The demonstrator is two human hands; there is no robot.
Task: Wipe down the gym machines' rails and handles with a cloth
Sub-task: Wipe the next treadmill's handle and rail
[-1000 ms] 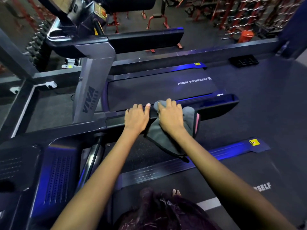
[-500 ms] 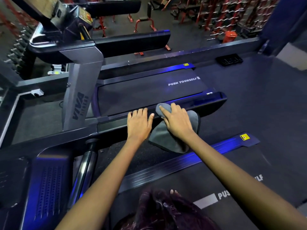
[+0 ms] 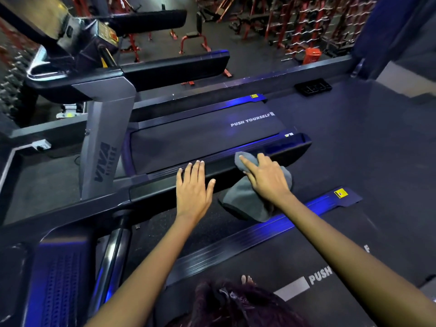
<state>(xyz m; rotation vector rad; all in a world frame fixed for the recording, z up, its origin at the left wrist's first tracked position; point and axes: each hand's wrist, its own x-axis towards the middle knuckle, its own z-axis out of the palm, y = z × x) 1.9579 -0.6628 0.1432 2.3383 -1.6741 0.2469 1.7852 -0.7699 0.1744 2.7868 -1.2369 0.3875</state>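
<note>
Pressing down on a grey cloth (image 3: 250,197), the right hand (image 3: 266,178) holds it against the black handrail (image 3: 165,187) of a treadmill. Its index finger lies straight along the top of the cloth and points toward the far side of the rail; the other fingers bend over the bunched fabric, so the hand pins the cloth and loosely holds it at once. Part of the cloth is folded over the top of the rail, and the rest hangs down the near side, its lower edge in front of the blue-lit side rail (image 3: 259,234) of the near deck.

Just beside it, the left hand (image 3: 193,187) rests flat on the same handrail with straight, slightly spread fingers and the thumb out toward the cloth. It holds nothing. The two hands are near but apart, with a strip of bare rail between them.

Beyond the handrail lies the next treadmill's belt (image 3: 200,140), printed PUSH YOURSELF. A grey upright (image 3: 103,147) marked VIVA rises at the left to a console (image 3: 94,38) with another padded handrail (image 3: 174,67). The near belt (image 3: 271,267) carries part of the same print. Toes (image 3: 246,279) show at the bottom edge, above a dark patterned garment (image 3: 231,305). Red racks (image 3: 306,22) stand on the far floor.
</note>
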